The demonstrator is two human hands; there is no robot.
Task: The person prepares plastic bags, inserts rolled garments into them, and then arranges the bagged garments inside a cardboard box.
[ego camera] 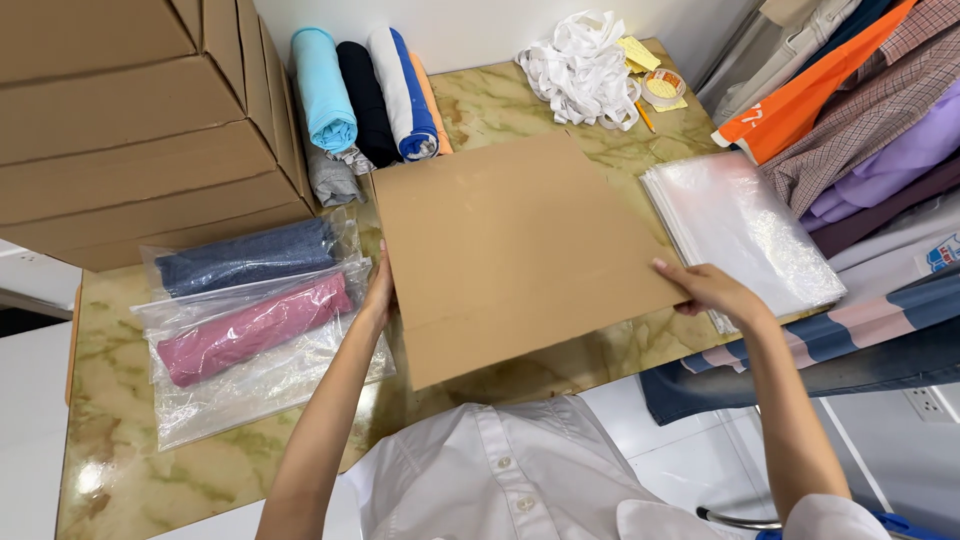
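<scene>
Matt brown cardboard sheet (520, 250) lies on a glossy marbled tabletop (120, 440); clear, shiny plastic bags (745, 230) sit at right, cloth rolls (365, 95) upper centre.
</scene>
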